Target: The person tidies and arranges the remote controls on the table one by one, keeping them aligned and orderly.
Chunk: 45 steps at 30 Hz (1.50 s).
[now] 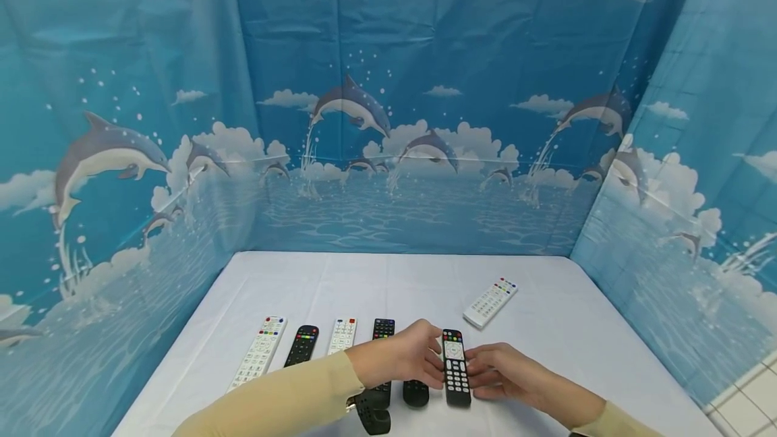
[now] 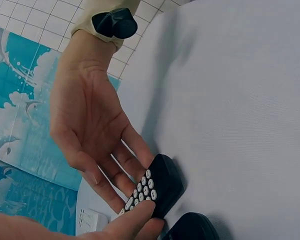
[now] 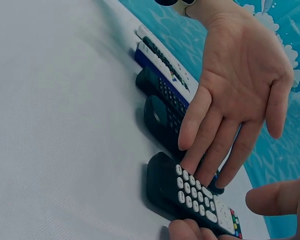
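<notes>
A black remote control (image 1: pixel 455 368) with white keys and a few coloured ones lies lengthwise on the white-covered table, between the two hands. On its left side is my left hand (image 1: pixel 414 355), fingers extended along its edge. My right hand (image 1: pixel 500 371) flanks it on the right, with loosely straight fingertips at that edge. Seen from the left wrist, the right palm (image 2: pixel 92 105) faces the remote control (image 2: pixel 162 182). In the right wrist view, the left palm (image 3: pixel 245 75) is turned toward it, fingers reaching down to the keypad side. Neither hand wraps around it.
Left of the hands runs a row of remotes: a white one (image 1: pixel 260 353), a black one (image 1: pixel 301 344), another white one (image 1: pixel 342 336), then black ones (image 1: pixel 384 329) (image 1: pixel 415 393) partly behind the left arm. A white remote (image 1: pixel 490 303) lies farther back, right. Dolphin-print curtains (image 1: pixel 425 214) enclose the table.
</notes>
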Each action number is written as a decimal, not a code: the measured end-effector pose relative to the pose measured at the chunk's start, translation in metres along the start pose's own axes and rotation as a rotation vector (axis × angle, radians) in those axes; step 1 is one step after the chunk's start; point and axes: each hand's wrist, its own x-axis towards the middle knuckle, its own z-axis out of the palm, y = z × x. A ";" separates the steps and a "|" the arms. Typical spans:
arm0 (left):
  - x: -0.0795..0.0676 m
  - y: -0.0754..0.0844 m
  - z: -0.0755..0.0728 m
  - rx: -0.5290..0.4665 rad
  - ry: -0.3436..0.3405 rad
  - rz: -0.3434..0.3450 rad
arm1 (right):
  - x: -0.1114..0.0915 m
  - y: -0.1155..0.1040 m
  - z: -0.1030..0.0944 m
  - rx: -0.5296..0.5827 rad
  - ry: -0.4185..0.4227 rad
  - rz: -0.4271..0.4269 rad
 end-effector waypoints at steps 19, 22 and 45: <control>-0.003 -0.001 -0.006 -0.030 -0.056 -0.026 | -0.007 0.001 0.000 0.039 0.005 0.027; -0.003 -0.001 -0.007 -0.029 -0.057 -0.024 | -0.007 0.002 -0.002 0.045 -0.002 0.018; 0.033 0.046 -0.023 0.024 0.028 0.171 | 0.009 -0.024 -0.059 0.357 0.148 -0.078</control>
